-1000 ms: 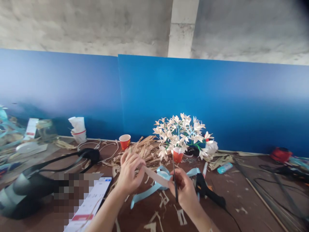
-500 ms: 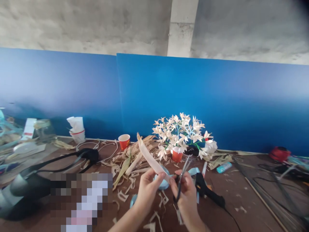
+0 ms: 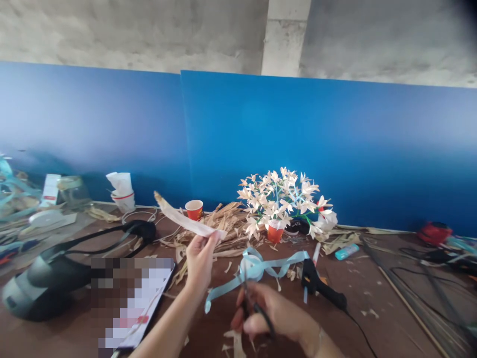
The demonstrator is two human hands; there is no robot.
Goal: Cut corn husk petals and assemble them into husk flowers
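My left hand [image 3: 200,256] pinches one end of a long pale corn husk strip [image 3: 182,220], which points up and to the left with a brownish tip. In my right hand [image 3: 278,309], lower down and blurred, is a pair of scissors [image 3: 265,318] with dark handles, blades upward. A pale husk scrap [image 3: 237,344] shows just under those fingers; whether they touch it I cannot tell. Beyond the scissors lies a roll of light blue ribbon [image 3: 252,268], its loose ends trailing left and right. Husk flowers [image 3: 278,196] stand in a red paper cup [image 3: 275,233] behind.
A black glue gun [image 3: 322,288] with a cord lies right of the ribbon. Dried husks [image 3: 227,219] are heaped behind my hands, near another red cup [image 3: 194,211]. At left are a grey and black device with straps [image 3: 40,293] and a partly blurred-out tablet or phone [image 3: 149,303].
My left hand has moved left and up with the husk strip, away from the scissors. My right hand has dropped lower and nearer me with the scissors, uncovering the ribbon roll.
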